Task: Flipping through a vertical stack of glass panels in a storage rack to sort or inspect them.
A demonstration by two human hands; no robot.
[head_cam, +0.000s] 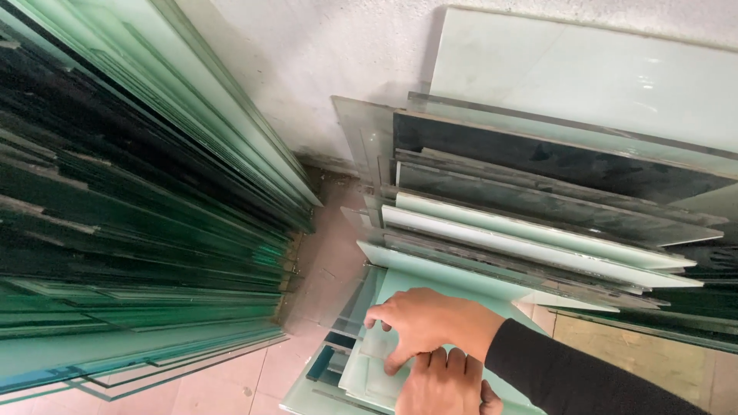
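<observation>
The left hand [444, 384] is closest, low in the picture, with its fingers curled and pressed on a small pale glass piece [378, 370]. I cannot tell if it grips the piece or only pushes on it. The right hand [430, 321] sits just above it and touches it. A black sleeve [569, 373] covers that arm. The right hand's fingers [378, 317] are spread a little and bent down over the top edge of the same small piece, holding it there. This piece lies on top of a low pile of other small glass pieces [327, 367], some pale and some dark, near the floor [315, 269]. Behind the hands, many long glass sheets [538, 230] lean against the white wall [323, 54], pale green and dark ones mixed. On the left stands a big thick stack of green glass panes [131, 230], well apart from the hands.
</observation>
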